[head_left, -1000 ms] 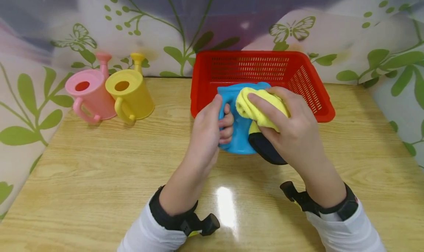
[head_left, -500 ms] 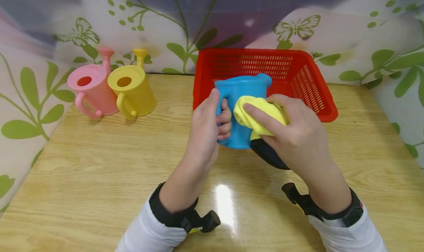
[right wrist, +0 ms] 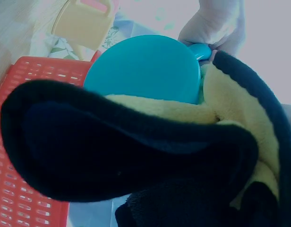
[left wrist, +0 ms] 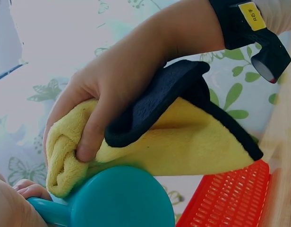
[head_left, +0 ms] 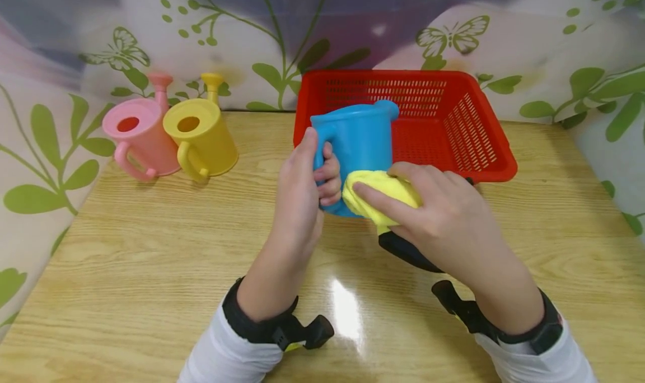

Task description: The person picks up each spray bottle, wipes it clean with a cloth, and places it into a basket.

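Note:
My left hand (head_left: pixel 302 181) grips the handle of a blue watering can (head_left: pixel 363 139), which is held up in front of the red basket. Bunched in my right hand (head_left: pixel 438 215) is a yellow cloth (head_left: pixel 375 195) with a dark underside, pressed against the can's lower side. In the left wrist view the cloth (left wrist: pixel 197 142) drapes along the round base of the can (left wrist: pixel 124 198). The right wrist view shows that base (right wrist: pixel 143 68) too, partly covered by the cloth's dark flap (right wrist: pixel 89 142).
A red perforated basket (head_left: pixel 484 173) stands behind the can, against the patterned backdrop. To the left, a pink watering can (head_left: pixel 156 148) and a yellow watering can (head_left: pixel 216 148) stand side by side on the wooden table (head_left: pixel 166 260).
The blue watering can has risen and shifted slightly left, showing its spout end. My right hand and the cloth have slid down its side toward the base.

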The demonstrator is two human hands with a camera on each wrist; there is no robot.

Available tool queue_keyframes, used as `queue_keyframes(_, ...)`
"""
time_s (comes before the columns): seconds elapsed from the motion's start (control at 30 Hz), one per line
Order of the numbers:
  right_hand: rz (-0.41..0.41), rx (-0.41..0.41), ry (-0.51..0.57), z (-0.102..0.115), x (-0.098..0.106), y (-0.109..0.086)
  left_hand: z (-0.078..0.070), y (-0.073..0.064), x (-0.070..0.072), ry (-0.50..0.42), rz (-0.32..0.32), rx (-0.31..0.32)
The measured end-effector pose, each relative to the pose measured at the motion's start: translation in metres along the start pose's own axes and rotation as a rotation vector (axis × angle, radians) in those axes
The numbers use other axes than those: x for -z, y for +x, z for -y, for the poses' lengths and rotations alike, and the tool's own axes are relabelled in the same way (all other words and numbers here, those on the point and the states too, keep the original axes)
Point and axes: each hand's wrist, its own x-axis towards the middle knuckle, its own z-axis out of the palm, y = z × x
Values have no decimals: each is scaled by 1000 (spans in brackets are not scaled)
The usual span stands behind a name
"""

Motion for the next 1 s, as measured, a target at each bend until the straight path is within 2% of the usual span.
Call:
queue_keyframes(0.27,90,67,21,3,4,-2,-2,1,2,-27,-8,-15)
queue_keyframes(0.47,156,68,35,5,8,-4,-1,2,2,-33,-4,-7)
queue_keyframes(0.73,149,56,51,4,9,0,-2,1,4,-11,4,-32)
queue_keyframes(1.0,97,24,41,-7,8,14,-5,0,3,-8,-10,-29)
